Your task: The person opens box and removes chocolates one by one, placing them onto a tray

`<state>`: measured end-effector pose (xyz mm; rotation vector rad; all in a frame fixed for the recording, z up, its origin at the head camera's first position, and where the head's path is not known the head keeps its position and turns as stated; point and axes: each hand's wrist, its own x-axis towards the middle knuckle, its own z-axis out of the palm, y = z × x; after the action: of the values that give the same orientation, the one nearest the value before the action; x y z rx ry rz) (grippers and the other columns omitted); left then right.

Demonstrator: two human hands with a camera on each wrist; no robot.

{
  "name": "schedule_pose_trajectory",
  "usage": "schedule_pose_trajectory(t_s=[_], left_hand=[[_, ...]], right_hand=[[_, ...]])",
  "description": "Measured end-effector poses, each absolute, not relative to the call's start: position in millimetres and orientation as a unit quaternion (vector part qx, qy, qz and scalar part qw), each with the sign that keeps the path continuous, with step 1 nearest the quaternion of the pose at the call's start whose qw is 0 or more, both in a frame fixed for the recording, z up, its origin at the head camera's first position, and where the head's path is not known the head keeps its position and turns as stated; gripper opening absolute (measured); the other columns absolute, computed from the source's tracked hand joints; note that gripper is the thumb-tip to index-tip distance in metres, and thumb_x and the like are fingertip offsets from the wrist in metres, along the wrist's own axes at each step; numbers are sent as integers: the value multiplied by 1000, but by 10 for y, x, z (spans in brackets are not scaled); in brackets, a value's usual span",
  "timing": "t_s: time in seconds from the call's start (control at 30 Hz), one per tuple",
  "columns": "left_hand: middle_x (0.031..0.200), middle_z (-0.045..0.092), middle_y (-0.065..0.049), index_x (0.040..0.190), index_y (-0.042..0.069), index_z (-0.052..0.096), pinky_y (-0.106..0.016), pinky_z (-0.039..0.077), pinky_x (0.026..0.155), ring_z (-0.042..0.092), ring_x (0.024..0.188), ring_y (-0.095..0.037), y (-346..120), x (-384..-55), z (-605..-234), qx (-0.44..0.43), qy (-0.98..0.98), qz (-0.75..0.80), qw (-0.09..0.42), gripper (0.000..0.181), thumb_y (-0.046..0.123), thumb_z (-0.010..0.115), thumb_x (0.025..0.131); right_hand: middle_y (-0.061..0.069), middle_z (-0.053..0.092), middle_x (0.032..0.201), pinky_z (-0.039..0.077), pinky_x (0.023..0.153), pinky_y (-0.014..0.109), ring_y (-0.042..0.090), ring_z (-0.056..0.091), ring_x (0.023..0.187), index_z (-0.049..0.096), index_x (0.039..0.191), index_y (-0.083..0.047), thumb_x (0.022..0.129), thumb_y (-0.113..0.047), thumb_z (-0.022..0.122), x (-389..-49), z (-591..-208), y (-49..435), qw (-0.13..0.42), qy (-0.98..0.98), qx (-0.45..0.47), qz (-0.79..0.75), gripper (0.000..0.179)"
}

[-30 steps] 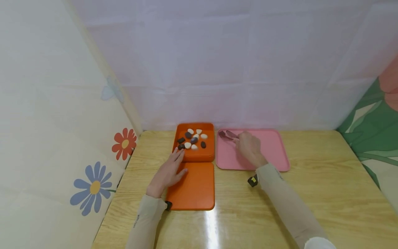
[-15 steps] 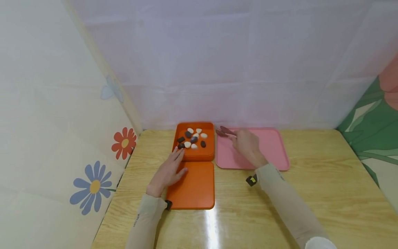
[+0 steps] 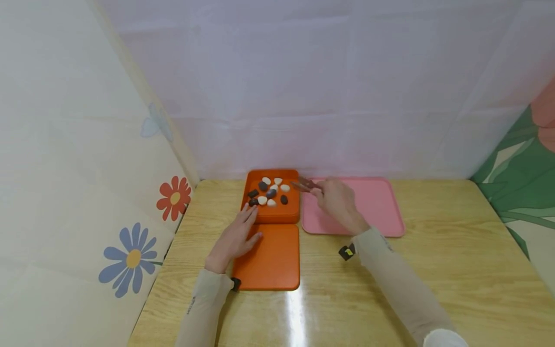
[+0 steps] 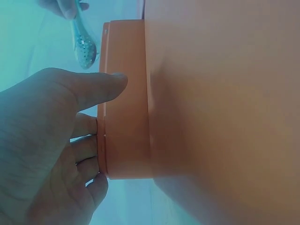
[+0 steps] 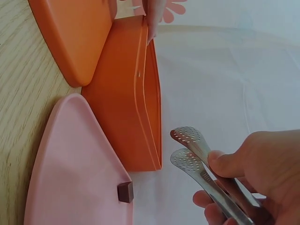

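Observation:
In the right wrist view my right hand point(image 5: 262, 173) grips metal tongs point(image 5: 186, 160) with perforated tips, which stand apart with nothing between them. The head view puts the tongs point(image 3: 307, 184) over the right edge of an orange box point(image 3: 270, 218). Inside the box lie several white pieces point(image 3: 262, 200) and dark pieces point(image 3: 284, 199). My left hand point(image 3: 231, 241) rests with extended fingers at the box's front left rim. A dark brown block point(image 5: 125, 192) lies on the pink tray point(image 5: 77, 164), near its edge; in the head view I cannot make it out.
A flat orange lid or tray point(image 3: 269, 258) lies on the wooden table point(image 3: 329, 299) just in front of the box. The pink tray stands close to the box's right side. A pale cloth wall point(image 3: 277, 96) rises directly behind.
My right hand has moved left with the tongs, from the pink tray's far left corner to the box's right edge. The dark block at the tips has been left behind. My left hand stays put.

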<state>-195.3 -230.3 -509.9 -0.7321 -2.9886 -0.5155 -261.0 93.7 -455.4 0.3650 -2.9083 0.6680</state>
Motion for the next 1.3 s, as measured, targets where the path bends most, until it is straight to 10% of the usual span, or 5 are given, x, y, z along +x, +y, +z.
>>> schedule_pose_trajectory(t_s=[0.5, 1.3], left_hand=[[171, 33, -25, 164, -7, 33, -60, 32, 127, 20, 163, -43, -2312, -1949, -5095, -233, -959, -163, 7, 79, 27, 72, 105], [173, 31, -22, 165, -4, 32, -59, 34, 126, 18, 164, -40, -2312, -1933, -5080, -227, -959, -167, -7, 80, 32, 70, 106]], right_hand=[[4, 64, 78, 39, 42, 25, 16, 52, 61, 78, 130, -15, 107, -38, 66, -2631, -4573, 753, 52, -960, 155, 225, 34], [1, 66, 81, 52, 52, 35, 18, 61, 65, 78, 93, -10, 100, -32, 77, -2573, -4757, 452, 51, -963, 133, 230, 23]])
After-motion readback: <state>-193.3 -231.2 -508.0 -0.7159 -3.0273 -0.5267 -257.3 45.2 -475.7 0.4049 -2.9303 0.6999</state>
